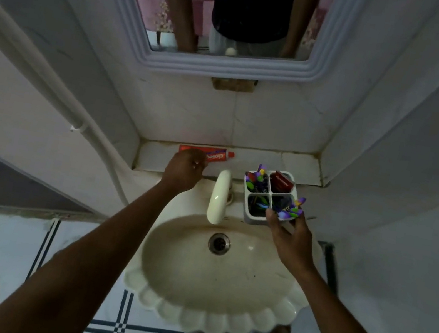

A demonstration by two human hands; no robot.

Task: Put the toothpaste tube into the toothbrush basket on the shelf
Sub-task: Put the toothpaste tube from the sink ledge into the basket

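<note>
A red toothpaste tube lies flat on the white tiled shelf, against the back wall, cap pointing right. My left hand is at its front edge with curled fingers covering part of the tube; whether it grips the tube is hidden. The white four-compartment toothbrush basket stands right of the tap, holding several purple and green toothbrushes and a small red box. My right hand holds the basket at its near right corner, thumb on the front rim.
A cream tap rises between my two hands. The scalloped cream sink with its drain lies below them. A framed mirror hangs on the wall above the shelf. A white pipe runs along the left wall.
</note>
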